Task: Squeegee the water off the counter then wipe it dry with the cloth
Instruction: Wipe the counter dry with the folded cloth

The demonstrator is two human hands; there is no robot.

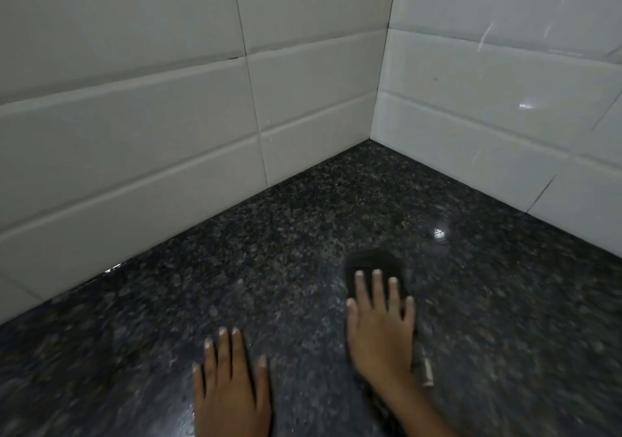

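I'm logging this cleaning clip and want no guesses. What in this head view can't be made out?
- Dark object under the right hand: fingers cover most of it and motion blurs it, so cloth or squeegee is unclear.
- Pale piece beside the right wrist: small and blurred.
- Left hand: cut off by the bottom edge.
- Water on the counter: speckled stone and glare hide where it lies.

No text, label, brand, number or sign can be read anywhere in this view. The white wall tiles [168,127] and the dark speckled granite counter [303,234] bear no markings.
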